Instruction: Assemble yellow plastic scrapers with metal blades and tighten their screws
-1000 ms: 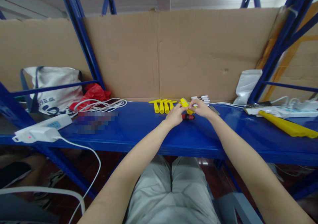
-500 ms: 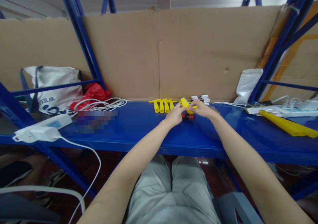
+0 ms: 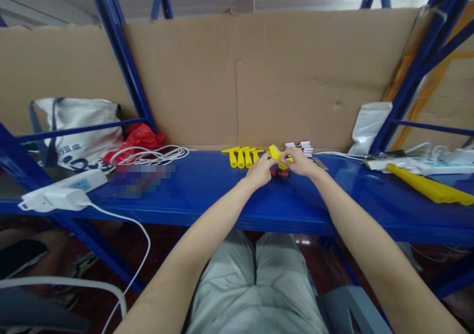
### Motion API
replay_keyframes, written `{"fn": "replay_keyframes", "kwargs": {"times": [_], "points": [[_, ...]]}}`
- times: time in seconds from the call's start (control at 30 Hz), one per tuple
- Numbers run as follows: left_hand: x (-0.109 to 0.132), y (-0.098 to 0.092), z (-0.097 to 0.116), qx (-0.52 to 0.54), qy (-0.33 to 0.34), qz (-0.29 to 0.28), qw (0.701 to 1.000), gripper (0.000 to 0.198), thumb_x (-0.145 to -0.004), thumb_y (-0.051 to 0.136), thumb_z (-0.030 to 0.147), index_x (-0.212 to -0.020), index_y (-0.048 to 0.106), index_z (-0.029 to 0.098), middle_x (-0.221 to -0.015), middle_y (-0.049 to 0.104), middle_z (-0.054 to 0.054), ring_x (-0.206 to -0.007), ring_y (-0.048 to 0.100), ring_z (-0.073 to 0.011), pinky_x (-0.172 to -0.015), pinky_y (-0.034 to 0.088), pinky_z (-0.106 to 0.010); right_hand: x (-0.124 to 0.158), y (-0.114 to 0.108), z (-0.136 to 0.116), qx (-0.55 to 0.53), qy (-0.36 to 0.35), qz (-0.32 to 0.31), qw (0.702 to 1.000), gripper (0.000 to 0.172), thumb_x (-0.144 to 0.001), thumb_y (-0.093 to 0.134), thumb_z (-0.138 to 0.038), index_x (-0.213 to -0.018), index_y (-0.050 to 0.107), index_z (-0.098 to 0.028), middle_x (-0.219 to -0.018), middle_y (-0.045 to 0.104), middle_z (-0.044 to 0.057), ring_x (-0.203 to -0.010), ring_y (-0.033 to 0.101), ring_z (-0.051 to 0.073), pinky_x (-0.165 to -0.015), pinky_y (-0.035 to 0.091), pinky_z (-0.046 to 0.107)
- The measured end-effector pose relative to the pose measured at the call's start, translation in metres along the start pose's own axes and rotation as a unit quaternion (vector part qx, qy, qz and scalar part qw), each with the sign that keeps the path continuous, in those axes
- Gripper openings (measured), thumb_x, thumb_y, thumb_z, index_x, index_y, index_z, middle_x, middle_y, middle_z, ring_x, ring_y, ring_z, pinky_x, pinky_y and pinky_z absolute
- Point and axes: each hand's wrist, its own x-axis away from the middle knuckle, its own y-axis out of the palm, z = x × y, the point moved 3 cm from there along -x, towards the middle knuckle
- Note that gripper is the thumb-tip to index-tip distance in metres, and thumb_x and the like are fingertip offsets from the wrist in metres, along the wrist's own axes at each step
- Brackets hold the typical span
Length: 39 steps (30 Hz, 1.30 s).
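A yellow tool with a pale strip along its head (image 3: 275, 151) is held between my two hands over the blue table. My left hand (image 3: 260, 170) is closed on its left side, and my right hand (image 3: 297, 161) pinches it from the right. Just below the hands lies a dark red and black cylindrical object (image 3: 281, 173). Several yellow T-shaped tools (image 3: 241, 158) stand in a row to the left of my left hand. Behind my right hand are several white pieces with dark ends (image 3: 304, 147).
A cardboard panel (image 3: 237, 77) backs the blue table (image 3: 207, 190). At left are coiled white cables (image 3: 159, 155), a red bag (image 3: 142, 139) and a power strip (image 3: 74, 186). A long yellow object (image 3: 429, 185) lies at right.
My right hand has shifted very slightly left against the yellow tool. My left hand has barely moved, and both still hold the tool.
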Motion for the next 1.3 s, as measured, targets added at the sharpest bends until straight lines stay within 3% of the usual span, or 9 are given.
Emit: {"fn": "replay_keyframes", "kwargs": {"times": [0.13,0.27,0.5,0.6,0.77,1.0,1.17,1.3], "points": [[-0.001,-0.001,0.0,0.006,-0.002,0.004,1.0,0.056,-0.079,0.039,-0.001,-0.124,0.059,0.024,-0.122,0.053,-0.01,-0.115,0.052,-0.0226,-0.096,0.044,-0.038,0.001,0.0,-0.002,0.009,-0.005,0.013,1.0,0.009,-0.078,0.053,-0.023,-0.072,0.059,-0.021,-0.088,0.059,0.008,-0.097,0.052,0.025,-0.089,0.039,0.044],[-0.002,0.0,-0.003,0.01,-0.012,0.008,1.0,0.054,-0.079,0.039,0.0,-0.124,0.059,0.023,-0.123,0.052,-0.01,-0.115,0.051,-0.023,-0.096,0.044,-0.039,-0.001,0.001,-0.003,-0.05,0.018,0.042,0.998,0.004,-0.075,0.056,-0.022,-0.071,0.054,-0.021,-0.086,0.057,0.006,-0.095,0.053,0.023,-0.092,0.039,0.043],[-0.003,0.002,-0.004,0.009,-0.012,0.003,1.0,0.055,-0.08,0.039,0.001,-0.125,0.058,0.025,-0.125,0.052,-0.009,-0.116,0.051,-0.0219,-0.097,0.044,-0.038,0.001,0.007,-0.003,-0.198,0.205,0.069,0.956,0.021,-0.067,0.065,-0.022,-0.084,0.053,-0.019,-0.092,0.059,0.004,-0.089,0.055,0.018,-0.083,0.045,0.035],[-0.003,-0.001,-0.003,0.014,-0.013,0.01,1.0,0.054,-0.08,0.04,0.001,-0.126,0.056,0.024,-0.127,0.051,-0.01,-0.118,0.05,-0.0226,-0.097,0.044,-0.038,0.004,0.003,-0.003,-0.234,0.257,0.048,0.937,0.016,-0.07,0.063,-0.025,-0.083,0.057,-0.017,-0.086,0.062,0.004,-0.08,0.056,0.015,-0.074,0.046,0.029],[-0.002,-0.008,-0.001,-0.011,-0.023,0.009,1.0,0.053,-0.081,0.039,0.001,-0.126,0.055,0.024,-0.127,0.051,-0.011,-0.119,0.049,-0.0242,-0.097,0.043,-0.041,0.006,-0.005,-0.008,-0.272,0.259,-0.018,0.927,0.012,-0.071,0.062,-0.026,-0.065,0.062,-0.016,-0.066,0.062,0.001,-0.064,0.053,0.012,-0.064,0.041,0.025],[0.001,-0.006,0.001,-0.065,-0.01,-0.036,0.997,0.061,-0.081,0.037,-0.002,-0.135,0.045,0.023,-0.135,0.048,-0.012,-0.124,0.048,-0.0246,-0.1,0.041,-0.042,0.008,-0.01,-0.018,-0.265,0.301,-0.002,0.916,0.01,-0.068,0.059,-0.017,-0.058,0.062,-0.016,-0.057,0.058,-0.002,-0.056,0.047,0.01,-0.06,0.036,0.024],[0.002,-0.003,0.001,-0.079,-0.012,-0.071,0.994,0.071,-0.079,0.037,-0.005,-0.141,0.037,0.029,-0.143,0.04,-0.013,-0.125,0.047,-0.0269,-0.099,0.042,-0.046,0.008,-0.01,-0.012,-0.264,0.302,-0.001,0.916,0.011,-0.067,0.061,-0.021,-0.06,0.064,-0.014,-0.058,0.06,0.0,-0.056,0.047,0.01,-0.058,0.035,0.025],[0.001,-0.004,-0.001,-0.048,-0.004,-0.057,0.997,0.071,-0.078,0.038,-0.005,-0.139,0.04,0.031,-0.148,0.034,-0.011,-0.128,0.045,-0.0276,-0.098,0.044,-0.046,0.008,-0.008,-0.004,-0.291,0.276,-0.008,0.916,0.014,-0.068,0.063,-0.028,-0.068,0.067,-0.015,-0.072,0.068,0.004,-0.066,0.056,0.013,-0.064,0.041,0.025]]}}
